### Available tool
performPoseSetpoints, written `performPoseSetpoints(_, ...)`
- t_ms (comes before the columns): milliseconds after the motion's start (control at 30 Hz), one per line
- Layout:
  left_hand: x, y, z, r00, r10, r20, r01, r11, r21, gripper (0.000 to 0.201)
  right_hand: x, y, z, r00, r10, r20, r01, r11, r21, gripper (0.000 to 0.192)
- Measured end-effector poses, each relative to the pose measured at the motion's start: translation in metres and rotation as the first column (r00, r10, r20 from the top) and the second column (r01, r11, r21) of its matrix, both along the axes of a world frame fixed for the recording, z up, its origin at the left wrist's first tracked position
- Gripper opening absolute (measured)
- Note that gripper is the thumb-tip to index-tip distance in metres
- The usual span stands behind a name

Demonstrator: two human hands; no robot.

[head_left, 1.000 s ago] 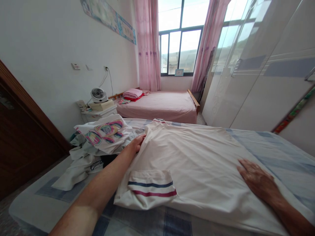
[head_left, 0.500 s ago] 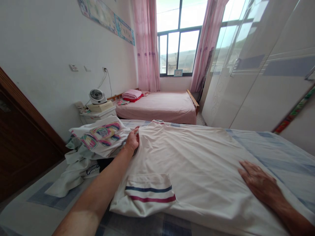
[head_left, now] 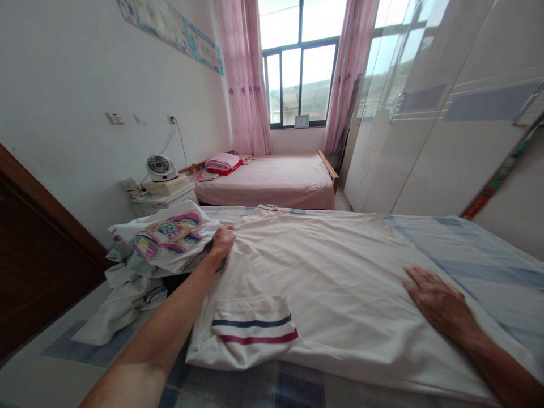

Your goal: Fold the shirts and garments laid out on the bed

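A white shirt (head_left: 335,272) lies spread out on the bed, with soft creases across its body. One sleeve is folded over near me, and its cuff (head_left: 255,326) bears a navy and a dark red stripe. At the far end a striped collar (head_left: 268,208) shows. My left hand (head_left: 223,241) is closed on the shirt's left edge, fingers bent over the cloth. Flat on the right part of the shirt rests my right hand (head_left: 437,297), its fingers stretched out and holding nothing.
A pile of clothes, topped by a white printed garment (head_left: 170,232), lies left of the shirt. The blue-and-white checked bedsheet (head_left: 463,255) extends right. Beyond are a pink bed (head_left: 280,181), a small fan (head_left: 160,166) on a nightstand (head_left: 187,197) and a glossy wardrobe (head_left: 433,147).
The fingers of my left hand have curled in at the shirt's edge. My right hand stays flat on the cloth. The whole view has shifted slightly.
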State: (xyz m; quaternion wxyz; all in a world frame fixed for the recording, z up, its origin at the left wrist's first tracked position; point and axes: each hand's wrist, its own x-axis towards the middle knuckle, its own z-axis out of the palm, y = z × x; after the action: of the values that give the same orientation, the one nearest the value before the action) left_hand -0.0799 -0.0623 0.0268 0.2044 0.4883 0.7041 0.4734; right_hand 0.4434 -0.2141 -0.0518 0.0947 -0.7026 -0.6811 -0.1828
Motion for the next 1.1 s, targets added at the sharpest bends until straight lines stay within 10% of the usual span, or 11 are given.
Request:
performPoseSetpoints(167, 0.007, -0.037, 0.007, 0.925, -0.104, -0.365, 0.129, 0.991, 0.042, 0.044, -0.01, -0.004, 0.01, 0.997, -0.059, -0.044, 0.058, 0.998, -0.022, 0.055)
performPoseSetpoints(367, 0.009, -0.126, 0.01, 0.502, -0.535, -0.68, 0.575, 0.793, -0.2, 0.031, -0.016, -0.006, 0.021, 0.995, -0.056, -0.081, 0.048, 0.994, -0.093, 0.057)
performPoseSetpoints(567, -0.013, -0.204, 0.009, 0.56, -0.604, -0.568, 0.551, 0.783, -0.289, 0.045, -0.013, -0.017, 0.041, 0.972, -0.04, -0.23, -0.01, 0.977, -0.213, 0.06)
performPoseSetpoints(833, -0.033, -0.235, -0.006, 0.629, -0.467, -0.622, 0.406, 0.879, -0.249, 0.065, -0.002, -0.098, 0.088, 0.921, -0.113, -0.372, -0.018, 0.943, -0.332, 0.054)
performPoseSetpoints(1100, -0.05, -0.247, -0.015, 0.521, -0.622, -0.584, 0.594, 0.756, -0.276, 0.048, 0.015, -0.168, 0.067, 0.908, -0.098, -0.408, -0.032, 0.953, -0.302, 0.049)
